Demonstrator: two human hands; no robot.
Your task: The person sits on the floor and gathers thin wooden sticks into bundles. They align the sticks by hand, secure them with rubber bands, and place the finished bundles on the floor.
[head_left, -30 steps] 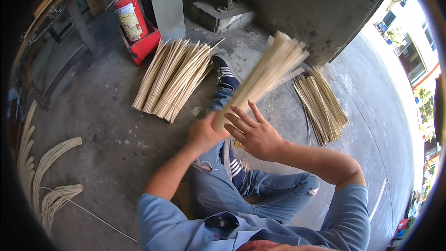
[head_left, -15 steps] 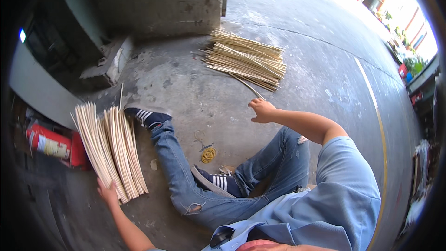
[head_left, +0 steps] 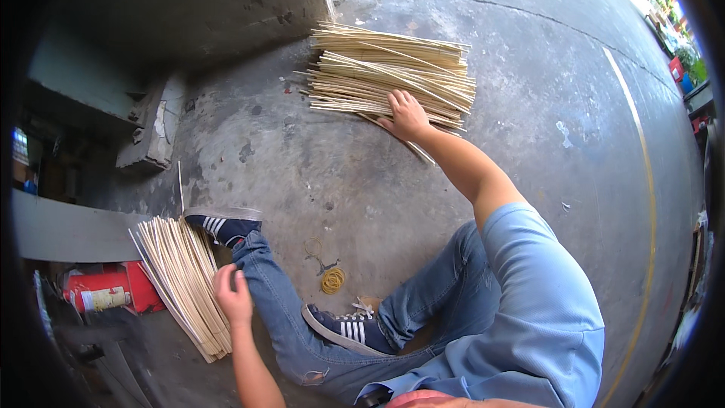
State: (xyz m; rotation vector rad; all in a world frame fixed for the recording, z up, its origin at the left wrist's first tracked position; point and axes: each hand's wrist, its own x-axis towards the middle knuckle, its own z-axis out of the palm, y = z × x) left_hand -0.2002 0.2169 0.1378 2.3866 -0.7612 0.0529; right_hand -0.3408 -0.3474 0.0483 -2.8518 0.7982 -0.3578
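The right hand (head_left: 408,115) lay flat, fingers spread, on thin pale sticks (head_left: 389,72) running left-right. The left hand (head_left: 232,295) rested loosely on a bundle (head_left: 185,276) pointing away along the concrete floor (head_left: 317,174).

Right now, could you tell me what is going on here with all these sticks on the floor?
A person in a blue shirt and jeans sits on the grey concrete floor. The right hand rests flat on a loose pile of thin pale bamboo sticks ahead. The left hand touches a second bundle of pale sticks beside the outstretched leg. A small coil of yellow rubber bands lies between the dark striped sneakers. A red fire extinguisher lies nearby.
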